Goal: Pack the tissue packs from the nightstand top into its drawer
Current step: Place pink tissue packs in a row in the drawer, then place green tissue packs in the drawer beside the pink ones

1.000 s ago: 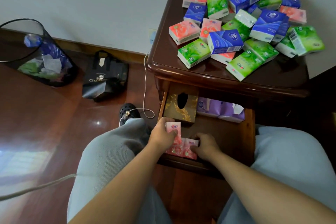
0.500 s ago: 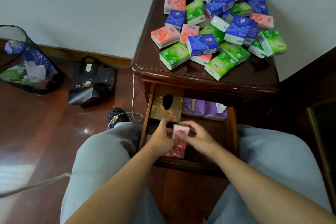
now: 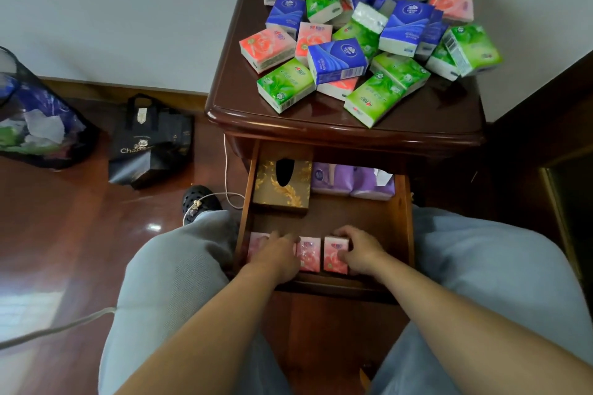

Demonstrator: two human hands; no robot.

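Observation:
Several green, blue and pink tissue packs (image 3: 362, 29) lie heaped on the dark wooden nightstand top (image 3: 321, 119). Below it the drawer (image 3: 405, 218) stands pulled out. A row of pink packs lies along its front edge. My left hand (image 3: 276, 252) rests on the leftmost pink packs (image 3: 256, 244), covering most of them. A middle pink pack (image 3: 308, 254) sits between my hands. My right hand (image 3: 359, 250) grips the right pink pack (image 3: 335, 255), fingers over its top edge and thumb at its lower side.
A gold tissue box (image 3: 282, 186) and purple tissue packs (image 3: 353, 181) fill the drawer's back. On the floor at left are a black tote bag (image 3: 150, 144), a mesh bin (image 3: 35, 125), a black shoe (image 3: 200, 202) and a white cable (image 3: 226, 170). My knees flank the drawer.
Both hands dropped from holding one pink pack upright mid-drawer to the front row; the pack now lies at the right end, with my hands spread apart. The camera shifted its view.

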